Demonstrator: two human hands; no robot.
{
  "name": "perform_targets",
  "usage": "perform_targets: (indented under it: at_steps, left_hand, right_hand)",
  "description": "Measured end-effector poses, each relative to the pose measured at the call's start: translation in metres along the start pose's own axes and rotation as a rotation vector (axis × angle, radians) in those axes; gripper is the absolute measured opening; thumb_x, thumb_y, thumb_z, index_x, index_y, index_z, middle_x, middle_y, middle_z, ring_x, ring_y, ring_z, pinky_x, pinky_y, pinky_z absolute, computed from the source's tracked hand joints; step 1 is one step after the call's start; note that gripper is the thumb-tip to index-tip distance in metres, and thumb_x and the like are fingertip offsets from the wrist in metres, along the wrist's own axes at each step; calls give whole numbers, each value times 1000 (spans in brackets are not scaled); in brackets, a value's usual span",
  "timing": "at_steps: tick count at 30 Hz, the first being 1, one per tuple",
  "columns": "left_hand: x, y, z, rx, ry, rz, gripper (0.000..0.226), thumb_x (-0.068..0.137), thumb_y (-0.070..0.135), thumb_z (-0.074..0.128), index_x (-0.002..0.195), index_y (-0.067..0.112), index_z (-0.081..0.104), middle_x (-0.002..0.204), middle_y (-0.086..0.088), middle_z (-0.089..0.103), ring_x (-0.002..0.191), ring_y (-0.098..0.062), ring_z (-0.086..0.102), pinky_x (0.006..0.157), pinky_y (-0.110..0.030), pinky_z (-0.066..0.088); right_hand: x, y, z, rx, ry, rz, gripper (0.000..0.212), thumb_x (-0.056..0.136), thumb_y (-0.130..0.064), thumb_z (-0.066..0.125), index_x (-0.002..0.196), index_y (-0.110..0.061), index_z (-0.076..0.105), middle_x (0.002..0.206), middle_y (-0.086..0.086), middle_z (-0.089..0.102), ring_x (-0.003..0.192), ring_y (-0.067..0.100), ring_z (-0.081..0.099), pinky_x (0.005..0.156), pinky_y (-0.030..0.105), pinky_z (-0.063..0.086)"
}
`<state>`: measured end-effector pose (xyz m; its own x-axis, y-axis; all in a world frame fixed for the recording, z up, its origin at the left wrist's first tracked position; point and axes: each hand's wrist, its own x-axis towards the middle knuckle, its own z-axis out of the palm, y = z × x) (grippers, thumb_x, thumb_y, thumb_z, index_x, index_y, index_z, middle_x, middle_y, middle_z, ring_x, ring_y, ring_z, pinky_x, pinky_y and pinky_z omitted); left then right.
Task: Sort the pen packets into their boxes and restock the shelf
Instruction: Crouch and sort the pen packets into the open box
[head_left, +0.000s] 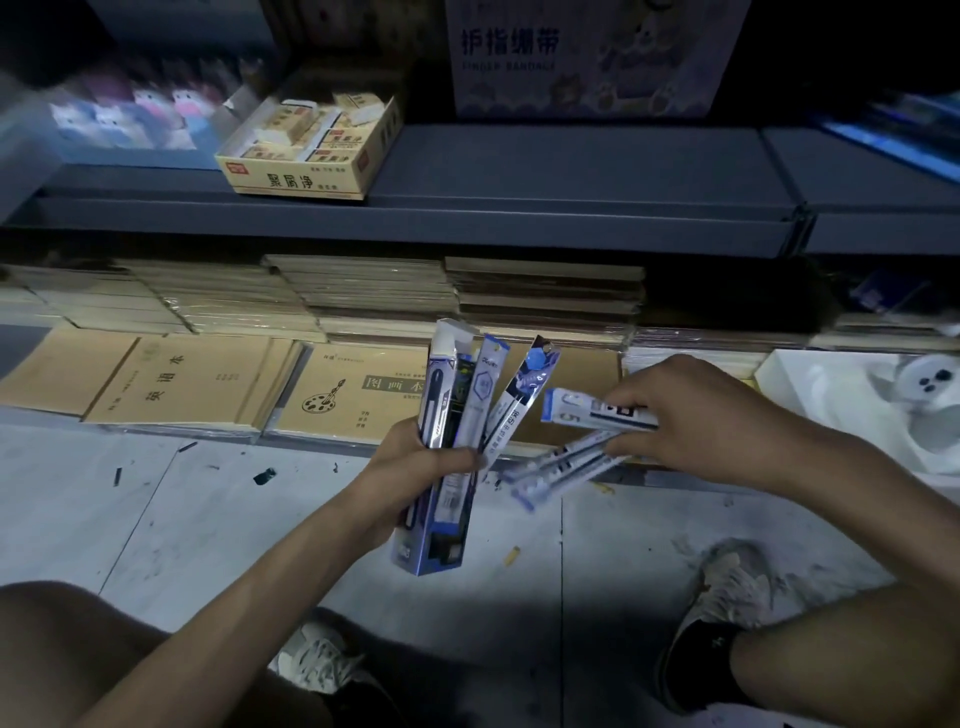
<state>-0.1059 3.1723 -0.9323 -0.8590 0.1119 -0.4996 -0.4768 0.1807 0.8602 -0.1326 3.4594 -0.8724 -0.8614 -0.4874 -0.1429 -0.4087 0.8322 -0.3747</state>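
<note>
Pen packets (480, 395), slim, blue-and-white, fan upright, clamped in the left grip (421, 467); the right grip (696, 415) pinches others. Both hang above the floor (156, 493), near the notebooks (197, 384).

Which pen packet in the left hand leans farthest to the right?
The dark packet with a blue figure at its top, rightmost in the left hand. It tilts strongly right; the pale packet beside it stands nearly upright.

Left hand (422, 470) gripping pen packets (442, 400), right hand (693, 413) pinching others

Grey shelf (571, 171) carries a yellow eraser box (306, 150)
</note>
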Motion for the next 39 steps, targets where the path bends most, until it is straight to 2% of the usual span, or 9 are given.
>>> perform_targets:
  at_steps: [3, 5, 12, 17, 23, 27, 31, 36, 39]
  left_hand:
    - [-2, 1, 3, -37, -19, -30, 30, 85, 3, 77, 112, 15, 72, 93, -6, 80, 88, -26, 76, 74, -34, 57]
    - [-4, 1, 7, -129, -37, -71, 27, 86, 2, 74, 110, 14, 69, 86, -4, 80, 81, -22, 76, 69, -33, 56]
    - [-7, -5, 14, -438, -287, -222, 48, 68, 14, 73, 115, 8, 73, 102, -13, 78, 78, -24, 76, 67, -33, 61]
    - [-4, -5, 10, -426, -323, -242, 39, 75, 19, 65, 110, 9, 80, 120, -18, 72, 94, -29, 72, 84, -38, 57]
    - [-7, 6, 12, -450, -374, -214, 34, 76, 19, 67, 106, 13, 82, 112, -14, 76, 89, -25, 74, 82, -37, 60]
    - [-9, 7, 15, -440, -356, -201, 43, 79, 26, 77, 120, 13, 77, 122, -16, 74, 97, -25, 75, 83, -39, 61]
    - [-8, 6, 16, -370, -315, -191, 58, 81, 30, 81, 134, 13, 66, 128, -17, 71, 107, -28, 72, 94, -45, 57]
    - [-11, 8, 20, -359, -313, -188, 42, 78, 29, 81, 117, 14, 78, 121, -15, 74, 102, -27, 72, 97, -42, 56]
    - [-10, 8, 22, -384, -381, -177, 54, 74, 22, 84, 125, 9, 73, 125, -19, 71, 104, -30, 71, 93, -39, 55]
  right_hand:
    - [-2, -7, -19, 59, -113, -76, 36, 83, -48, 79, 92, -14, 74, 84, 11, 68, 76, 21, 64, 70, 37, 52]
    - [1, -14, -31, 198, -162, -63, 27, 82, -40, 84, 86, -14, 77, 77, 9, 70, 68, 21, 63, 61, 31, 46]
    - [31, -31, -19, 67, 7, 4, 22, 76, -37, 89, 87, -22, 78, 74, 1, 67, 74, 21, 59, 68, 35, 47]
    - [39, -38, -21, 60, -34, 85, 18, 74, -30, 90, 78, -23, 74, 63, -1, 58, 52, 6, 56, 54, 29, 40]
    - [52, -40, -15, 35, -122, 130, 28, 71, -28, 91, 94, -15, 81, 78, 6, 73, 73, 21, 65, 61, 31, 47]
    - [57, -41, -14, 141, -222, 233, 19, 71, -17, 91, 85, -11, 78, 55, -4, 67, 41, 1, 54, 43, 17, 40]
    - [59, -42, -13, 245, -299, 343, 21, 73, -6, 89, 82, -1, 72, 66, 10, 72, 55, 20, 64, 58, 24, 48]
    - [63, -48, -10, 347, -323, 455, 13, 73, -2, 86, 79, 2, 75, 53, 5, 68, 47, 16, 61, 46, 17, 47]
    - [61, -53, -9, 377, -290, 467, 11, 73, 1, 83, 75, -1, 73, 57, 7, 71, 50, 17, 67, 48, 17, 50]
